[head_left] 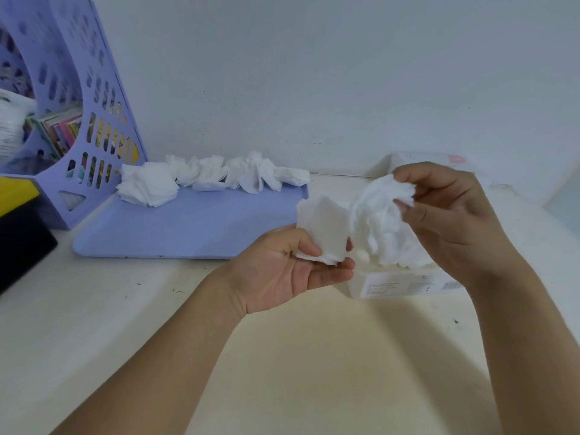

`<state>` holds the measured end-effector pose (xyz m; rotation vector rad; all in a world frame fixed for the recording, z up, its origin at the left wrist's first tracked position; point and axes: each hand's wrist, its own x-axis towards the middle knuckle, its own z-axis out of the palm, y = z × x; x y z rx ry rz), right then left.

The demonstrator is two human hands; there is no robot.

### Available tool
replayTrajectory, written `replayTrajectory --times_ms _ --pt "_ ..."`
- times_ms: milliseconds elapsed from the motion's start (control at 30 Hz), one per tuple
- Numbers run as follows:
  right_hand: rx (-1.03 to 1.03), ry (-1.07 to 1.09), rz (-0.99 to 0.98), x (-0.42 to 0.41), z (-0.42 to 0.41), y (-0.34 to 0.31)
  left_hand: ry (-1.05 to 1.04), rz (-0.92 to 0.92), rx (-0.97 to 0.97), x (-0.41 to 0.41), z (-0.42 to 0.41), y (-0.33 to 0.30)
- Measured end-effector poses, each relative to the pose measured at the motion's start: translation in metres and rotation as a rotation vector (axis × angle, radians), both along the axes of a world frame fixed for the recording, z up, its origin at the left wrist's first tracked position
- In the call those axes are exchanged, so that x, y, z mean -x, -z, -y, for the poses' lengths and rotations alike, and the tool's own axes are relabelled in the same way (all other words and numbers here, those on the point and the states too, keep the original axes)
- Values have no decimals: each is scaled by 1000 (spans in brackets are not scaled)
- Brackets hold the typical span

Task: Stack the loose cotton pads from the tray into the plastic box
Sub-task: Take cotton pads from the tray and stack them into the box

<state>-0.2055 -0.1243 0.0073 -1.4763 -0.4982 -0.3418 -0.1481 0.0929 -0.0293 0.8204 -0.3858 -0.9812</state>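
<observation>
A lilac tray (pixel 188 227) lies on the table with several loose white cotton pads (pixel 201 177) in a row along its far edge. My left hand (pixel 292 271) grips a small neat stack of pads (pixel 323 229), thumb on top, just left of the clear plastic box (pixel 405 282). My right hand (pixel 455 221) pinches a loose, fanned bunch of pads (pixel 383 221) above the box. The box's inside is mostly hidden by the bunch and my hands.
A lilac perforated file rack (pixel 75 127) with books stands at the far left. A black and yellow object (pixel 18 221) sits at the left edge. The box's clear lid (pixel 439 164) lies behind my right hand by the white wall.
</observation>
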Motion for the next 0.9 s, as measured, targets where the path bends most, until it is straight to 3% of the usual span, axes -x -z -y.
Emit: replayTrajectory --times_ms 133,267,400,667,900 --pt "34 -87 -40 5 -3 -5 -23 14 -21 0 3 2" --pt "193 32 -62 0 -12 4 52 68 -18 4 4 1" --pt "259 91 -52 -1 -13 6 153 -20 65 0 0 1" --pt "355 137 -29 -3 -14 9 44 -48 -144 2 4 -1" --pt "379 164 -44 -3 -5 9 151 10 -179 -1 -1 0"
